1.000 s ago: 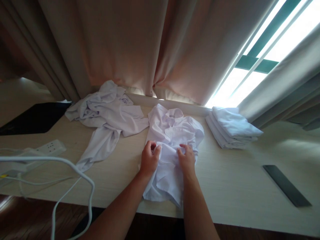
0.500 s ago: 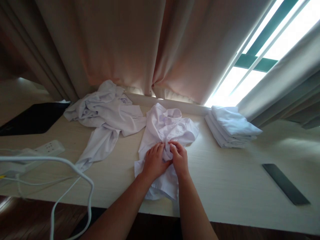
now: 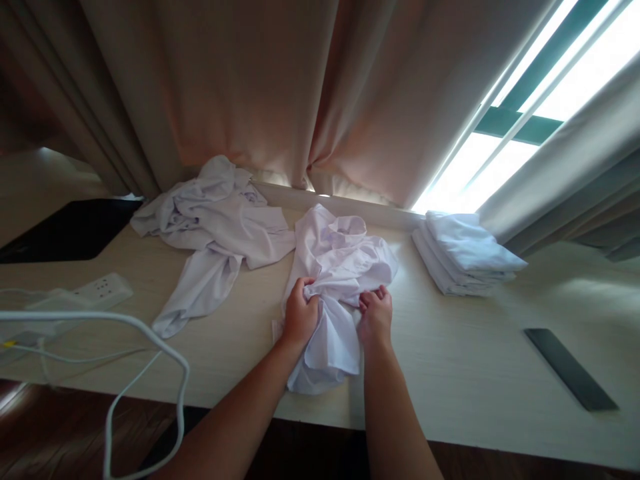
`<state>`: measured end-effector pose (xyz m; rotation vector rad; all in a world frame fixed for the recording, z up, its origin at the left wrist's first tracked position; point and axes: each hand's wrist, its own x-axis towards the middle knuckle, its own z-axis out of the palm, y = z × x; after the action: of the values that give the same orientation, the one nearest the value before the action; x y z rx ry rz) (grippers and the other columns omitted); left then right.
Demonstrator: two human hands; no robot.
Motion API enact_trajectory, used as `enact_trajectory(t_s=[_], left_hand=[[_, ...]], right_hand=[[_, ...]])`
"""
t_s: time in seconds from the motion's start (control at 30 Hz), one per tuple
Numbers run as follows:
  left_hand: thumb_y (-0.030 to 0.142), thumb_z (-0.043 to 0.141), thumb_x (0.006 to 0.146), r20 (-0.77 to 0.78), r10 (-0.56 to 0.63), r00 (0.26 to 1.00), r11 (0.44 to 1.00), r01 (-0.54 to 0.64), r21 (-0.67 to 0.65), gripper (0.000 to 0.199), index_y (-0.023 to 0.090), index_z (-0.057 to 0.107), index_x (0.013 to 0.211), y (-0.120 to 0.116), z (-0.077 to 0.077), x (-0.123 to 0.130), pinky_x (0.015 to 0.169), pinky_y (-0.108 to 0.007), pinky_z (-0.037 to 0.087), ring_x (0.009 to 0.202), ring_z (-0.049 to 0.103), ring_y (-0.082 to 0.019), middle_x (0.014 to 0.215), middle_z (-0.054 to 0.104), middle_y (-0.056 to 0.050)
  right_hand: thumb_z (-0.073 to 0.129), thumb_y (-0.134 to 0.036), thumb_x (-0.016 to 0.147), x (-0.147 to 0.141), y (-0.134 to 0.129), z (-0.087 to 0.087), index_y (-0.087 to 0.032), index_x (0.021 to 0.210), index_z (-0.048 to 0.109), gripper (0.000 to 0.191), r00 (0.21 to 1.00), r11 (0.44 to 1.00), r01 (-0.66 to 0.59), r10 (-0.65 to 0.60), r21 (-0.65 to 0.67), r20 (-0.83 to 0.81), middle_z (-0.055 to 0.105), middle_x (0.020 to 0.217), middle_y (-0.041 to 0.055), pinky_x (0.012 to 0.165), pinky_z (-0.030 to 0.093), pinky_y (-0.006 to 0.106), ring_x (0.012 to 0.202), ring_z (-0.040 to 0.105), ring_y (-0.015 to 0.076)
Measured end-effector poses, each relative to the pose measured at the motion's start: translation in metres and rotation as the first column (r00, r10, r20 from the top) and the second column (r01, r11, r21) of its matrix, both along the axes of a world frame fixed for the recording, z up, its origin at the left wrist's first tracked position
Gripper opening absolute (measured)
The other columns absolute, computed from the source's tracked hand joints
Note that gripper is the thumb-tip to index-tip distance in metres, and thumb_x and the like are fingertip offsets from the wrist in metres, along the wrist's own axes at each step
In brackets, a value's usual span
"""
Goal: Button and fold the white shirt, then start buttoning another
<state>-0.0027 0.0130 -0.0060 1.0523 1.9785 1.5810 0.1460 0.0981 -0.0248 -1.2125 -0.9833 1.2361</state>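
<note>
A rumpled white shirt (image 3: 333,340) lies in front of me, its collar toward the curtain and its lower part hanging close to the table's front edge. My left hand (image 3: 301,310) is closed on a fold of it at the left side, thumb on top. At the right edge of the same shirt, my right hand (image 3: 376,313) has its fingers curled on the cloth; its fingertips are partly hidden. Loose white cloth bulges between and beyond both hands.
To the left is a heap of white clothing (image 3: 220,220), with a black flat mat (image 3: 70,230) and a white power strip (image 3: 105,291) near it. A white cable (image 3: 150,333) loops in front. Folded white clothes (image 3: 465,257) and a dark flat bar (image 3: 570,369) lie right. Curtains (image 3: 240,87) hang behind.
My hands have moved apart, left hand to the left and right hand to the right. The bunched cloth between them has spread, with a flap now draped toward me.
</note>
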Motion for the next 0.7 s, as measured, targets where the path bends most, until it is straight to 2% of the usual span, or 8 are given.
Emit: enact_trajectory(t_s=[0.07, 0.13, 0.23, 0.33, 0.43, 0.5, 0.6, 0.7], left_hand=[[0.016, 0.051, 0.077, 0.102, 0.018, 0.995, 1.000, -0.020, 0.016, 0.025, 0.019, 0.058, 0.101, 0.002, 0.001, -0.002, 0.072, -0.027, 0.047, 0.081, 0.061, -0.018, 0.091, 0.065, -0.003], [0.019, 0.052, 0.077, 0.173, 0.029, 0.985, 0.999, -0.035, 0.029, 0.022, 0.019, 0.059, 0.098, 0.003, 0.003, -0.005, 0.067, -0.026, 0.046, 0.075, 0.060, -0.017, 0.083, 0.065, -0.001], [0.022, 0.053, 0.076, 0.227, 0.032, 0.973, 0.999, -0.038, 0.023, 0.020, 0.019, 0.059, 0.095, 0.003, 0.004, -0.006, 0.062, -0.025, 0.045, 0.068, 0.058, -0.016, 0.076, 0.063, 0.000], [0.023, 0.053, 0.077, 0.237, 0.022, 0.971, 0.999, -0.027, 0.019, 0.020, 0.020, 0.058, 0.095, 0.003, 0.004, -0.005, 0.062, -0.025, 0.045, 0.067, 0.058, -0.015, 0.074, 0.062, 0.001], [0.020, 0.053, 0.076, 0.207, 0.045, 0.977, 0.998, -0.053, 0.036, 0.021, 0.020, 0.058, 0.097, 0.003, 0.002, -0.003, 0.067, -0.026, 0.047, 0.073, 0.059, -0.016, 0.080, 0.063, 0.000], [0.018, 0.053, 0.076, 0.177, 0.084, 0.981, 0.995, -0.093, 0.043, 0.023, 0.019, 0.058, 0.098, 0.002, 0.002, -0.004, 0.072, -0.027, 0.048, 0.079, 0.060, -0.017, 0.086, 0.063, -0.001], [0.015, 0.051, 0.076, 0.116, 0.139, 0.984, 0.989, -0.145, 0.041, 0.026, 0.020, 0.057, 0.101, 0.001, 0.002, -0.010, 0.080, -0.029, 0.048, 0.088, 0.061, -0.018, 0.094, 0.063, -0.002], [0.012, 0.049, 0.077, 0.006, 0.169, 0.986, 0.985, -0.169, 0.031, 0.029, 0.021, 0.055, 0.104, 0.000, 0.004, -0.015, 0.087, -0.033, 0.046, 0.095, 0.060, -0.019, 0.100, 0.063, -0.003]], right_hand=[[0.060, -0.030, 0.069, -0.002, -0.002, 0.003, -0.026, 0.109, 0.045, 0.043, 0.974, 0.990, -0.045, 0.014, -0.135, -0.227, 0.060, 0.091, -0.0001, 0.058, 0.051, 0.026, 0.076, 0.064, 0.0160], [0.064, -0.029, 0.066, -0.004, -0.004, 0.008, -0.024, 0.094, 0.048, 0.032, 0.936, 0.962, -0.160, 0.078, -0.219, -0.342, 0.062, 0.083, -0.0007, 0.052, 0.049, 0.025, 0.071, 0.065, 0.0161], [0.066, -0.033, 0.067, -0.009, -0.007, 0.010, -0.021, 0.080, 0.053, 0.022, 0.921, 0.922, -0.315, 0.239, -0.225, -0.308, 0.065, 0.076, 0.0018, 0.049, 0.049, 0.027, 0.060, 0.062, 0.0157], [0.069, -0.036, 0.066, -0.018, -0.008, 0.007, -0.019, 0.073, 0.056, 0.022, 0.931, 0.921, -0.335, 0.291, -0.198, -0.222, 0.065, 0.068, 0.0014, 0.049, 0.047, 0.025, 0.054, 0.058, 0.0136], [0.070, -0.035, 0.065, -0.023, -0.007, 0.008, -0.019, 0.067, 0.055, 0.022, 0.944, 0.941, -0.292, 0.256, -0.169, -0.209, 0.063, 0.061, -0.0017, 0.050, 0.045, 0.023, 0.053, 0.055, 0.0120], [0.066, -0.033, 0.068, -0.021, -0.007, 0.014, -0.020, 0.069, 0.054, 0.018, 0.937, 0.971, -0.214, 0.174, -0.105, -0.303, 0.061, 0.061, -0.0040, 0.051, 0.045, 0.022, 0.054, 0.055, 0.0112], [0.058, -0.030, 0.070, -0.007, -0.008, 0.031, -0.023, 0.077, 0.056, 0.010, 0.827, 0.995, -0.091, 0.103, 0.048, -0.552, 0.062, 0.071, -0.0053, 0.062, 0.049, 0.025, 0.065, 0.060, 0.0119], [0.053, -0.031, 0.068, 0.016, -0.011, 0.050, -0.027, 0.083, 0.061, 0.017, 0.693, 0.987, 0.008, 0.111, 0.162, -0.712, 0.066, 0.081, -0.0038, 0.081, 0.051, 0.034, 0.082, 0.064, 0.0161]])
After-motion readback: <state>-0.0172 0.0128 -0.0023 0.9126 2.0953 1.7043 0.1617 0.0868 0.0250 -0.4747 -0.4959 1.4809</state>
